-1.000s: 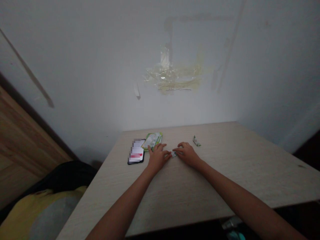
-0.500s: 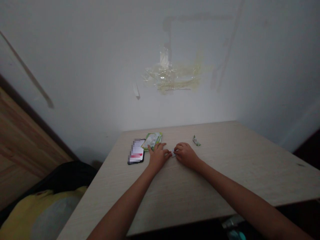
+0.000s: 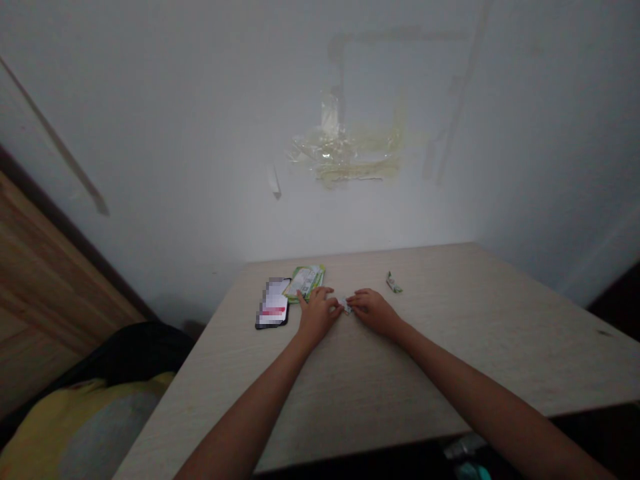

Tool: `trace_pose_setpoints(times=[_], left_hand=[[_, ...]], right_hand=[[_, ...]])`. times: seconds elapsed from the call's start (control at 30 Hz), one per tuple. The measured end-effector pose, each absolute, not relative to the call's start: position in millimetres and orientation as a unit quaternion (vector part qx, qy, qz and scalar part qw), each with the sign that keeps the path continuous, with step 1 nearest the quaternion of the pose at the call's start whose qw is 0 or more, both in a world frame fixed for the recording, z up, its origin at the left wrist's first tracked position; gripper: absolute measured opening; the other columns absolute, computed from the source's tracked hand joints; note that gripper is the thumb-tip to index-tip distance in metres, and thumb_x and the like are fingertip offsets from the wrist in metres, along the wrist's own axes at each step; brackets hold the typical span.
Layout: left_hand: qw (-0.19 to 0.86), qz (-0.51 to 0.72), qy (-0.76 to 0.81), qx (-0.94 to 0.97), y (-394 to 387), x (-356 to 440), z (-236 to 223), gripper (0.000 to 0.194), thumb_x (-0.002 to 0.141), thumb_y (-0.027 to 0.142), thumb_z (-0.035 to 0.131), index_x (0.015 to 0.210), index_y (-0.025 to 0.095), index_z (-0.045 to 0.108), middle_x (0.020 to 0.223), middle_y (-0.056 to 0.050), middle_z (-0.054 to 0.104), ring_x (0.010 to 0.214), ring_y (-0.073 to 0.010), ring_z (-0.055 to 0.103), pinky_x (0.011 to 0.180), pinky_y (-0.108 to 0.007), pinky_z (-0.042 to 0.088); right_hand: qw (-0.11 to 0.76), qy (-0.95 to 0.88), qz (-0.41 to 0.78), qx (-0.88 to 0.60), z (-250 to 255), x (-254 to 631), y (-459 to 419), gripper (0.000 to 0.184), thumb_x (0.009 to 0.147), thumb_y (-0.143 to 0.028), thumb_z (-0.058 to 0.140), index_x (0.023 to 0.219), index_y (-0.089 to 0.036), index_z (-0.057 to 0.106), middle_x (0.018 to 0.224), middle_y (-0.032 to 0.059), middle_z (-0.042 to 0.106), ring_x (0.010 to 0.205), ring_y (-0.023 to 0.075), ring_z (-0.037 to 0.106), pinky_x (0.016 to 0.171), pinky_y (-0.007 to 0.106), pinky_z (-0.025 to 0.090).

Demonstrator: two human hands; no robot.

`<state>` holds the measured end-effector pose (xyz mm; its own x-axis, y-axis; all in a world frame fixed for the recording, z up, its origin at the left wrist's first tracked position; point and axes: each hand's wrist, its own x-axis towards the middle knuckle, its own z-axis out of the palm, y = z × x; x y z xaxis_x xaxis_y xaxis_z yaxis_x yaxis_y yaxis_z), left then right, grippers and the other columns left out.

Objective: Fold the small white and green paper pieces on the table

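Between my two hands, low over the table (image 3: 350, 387), is a small whitish patterned piece (image 3: 345, 306), perhaps a scrap of wrapper; its kind is too small to tell. My left hand (image 3: 319, 311) pinches its left side with thumb and index finger, the other fingers spread a little. From the right, my right hand (image 3: 375, 310) has its fingertips closed together on the other side. Just beyond my left hand lies a green and white packet (image 3: 304, 281), flat on the table. A narrow folded green and white strip (image 3: 393, 283) rests beyond my right hand.
A phone (image 3: 273, 307) with a lit screen lies left of my left hand, against the packet. Behind the table rises a wall (image 3: 200, 133) with old tape on it. Yellow and grey cloth (image 3: 100, 427) is piled beyond the left edge.
My right hand's fingers have flattened and shifted slightly, so more of the small piece shows. My left hand stays almost in place. The packet, phone and strip have not moved.
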<state>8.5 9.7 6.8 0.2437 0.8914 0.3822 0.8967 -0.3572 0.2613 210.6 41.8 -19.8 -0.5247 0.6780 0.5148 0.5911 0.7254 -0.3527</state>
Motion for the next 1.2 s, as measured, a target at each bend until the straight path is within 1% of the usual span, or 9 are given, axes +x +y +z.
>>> trace_pose_setpoints(times=[0.1,0.23,0.43,0.6,0.83,0.93,1.0,1.13,1.2], left_hand=[[0.006,-0.241,-0.566,-0.788,9.9,8.2,6.0,0.012,0.087,0.038,0.063,0.09,0.029,0.071,0.128,-0.003,0.06,0.127,-0.0263,0.048,0.108,-0.077,0.006],[-0.002,-0.238,-0.572,-0.785,11.0,7.3,4.5,0.017,0.086,0.041,0.063,0.1,0.035,0.071,0.131,-0.003,0.058,0.128,-0.0267,0.047,0.108,-0.077,0.008],[0.029,-0.209,-0.573,-0.792,11.1,7.9,7.0,0.017,0.088,0.044,0.061,0.095,0.038,0.075,0.135,-0.001,0.058,0.133,-0.0306,0.042,0.107,-0.079,0.004],[0.049,-0.184,-0.571,-0.799,11.4,6.1,8.2,0.022,0.089,0.049,0.057,0.098,0.041,0.075,0.139,0.001,0.057,0.134,-0.0334,0.041,0.108,-0.078,0.005],[0.009,-0.159,-0.573,-0.804,15.8,0.7,10.6,0.023,0.089,0.052,0.056,0.103,0.044,0.073,0.143,0.003,0.053,0.138,-0.0333,0.036,0.107,-0.078,0.007],[-0.017,-0.153,-0.573,-0.805,17.9,-1.3,11.5,0.023,0.088,0.051,0.057,0.102,0.044,0.073,0.145,0.004,0.051,0.14,-0.0334,0.033,0.107,-0.078,0.008],[-0.021,-0.159,-0.573,-0.803,18.1,-1.9,11.0,0.023,0.089,0.051,0.056,0.102,0.044,0.073,0.145,0.004,0.051,0.141,-0.0331,0.031,0.108,-0.078,0.007],[-0.018,-0.175,-0.578,-0.797,15.8,-0.8,10.1,0.023,0.089,0.051,0.056,0.1,0.042,0.074,0.145,0.003,0.051,0.141,-0.0333,0.03,0.108,-0.077,0.003],[-0.018,-0.176,-0.578,-0.796,14.6,-0.2,10.6,0.022,0.089,0.049,0.056,0.1,0.042,0.074,0.145,0.003,0.051,0.141,-0.0336,0.03,0.108,-0.077,0.003]], right_hand=[[0.327,-0.872,0.079,-0.356,-19.3,210.3,41.7,0.025,0.087,-0.015,0.058,0.105,-0.021,0.075,0.107,0.0051,0.075,0.107,0.0224,0.062,0.099,0.039,0.046],[0.323,-0.875,0.074,-0.354,-15.3,209.5,39.7,0.026,0.088,-0.015,0.057,0.105,-0.021,0.074,0.107,0.0062,0.075,0.107,0.0217,0.063,0.099,0.039,0.047],[0.327,-0.879,0.052,-0.344,-12.8,209.4,36.7,0.024,0.088,-0.017,0.057,0.106,-0.02,0.074,0.105,0.0066,0.075,0.103,0.0214,0.063,0.096,0.038,0.047],[0.315,-0.892,0.003,-0.324,-8.9,208.5,30.3,0.023,0.09,-0.018,0.057,0.106,-0.02,0.073,0.1,0.008,0.075,0.102,0.021,0.062,0.096,0.038,0.045],[0.264,-0.889,-0.048,-0.372,-6.8,204.4,26.0,0.024,0.094,-0.022,0.055,0.112,-0.019,0.07,0.106,0.0104,0.073,0.104,0.0227,0.06,0.096,0.04,0.043],[0.239,-0.892,-0.038,-0.381,-7.9,203.8,27.8,0.025,0.096,-0.022,0.051,0.115,-0.019,0.068,0.11,0.0095,0.072,0.101,0.0207,0.06,0.093,0.037,0.044],[0.226,-0.895,-0.03,-0.382,-7.5,203.2,28.9,0.025,0.097,-0.022,0.049,0.114,-0.019,0.067,0.109,0.0091,0.071,0.1,0.0197,0.06,0.091,0.034,0.045],[0.218,-0.898,-0.024,-0.382,-4.7,201.4,28.9,0.024,0.097,-0.022,0.048,0.111,-0.017,0.067,0.105,0.0095,0.071,0.099,0.0199,0.059,0.091,0.034,0.046],[0.222,-0.896,-0.022,-0.383,-3.7,200.4,27.9,0.024,0.096,-0.021,0.048,0.111,-0.017,0.066,0.106,0.0104,0.07,0.101,0.0206,0.058,0.093,0.035,0.046]])
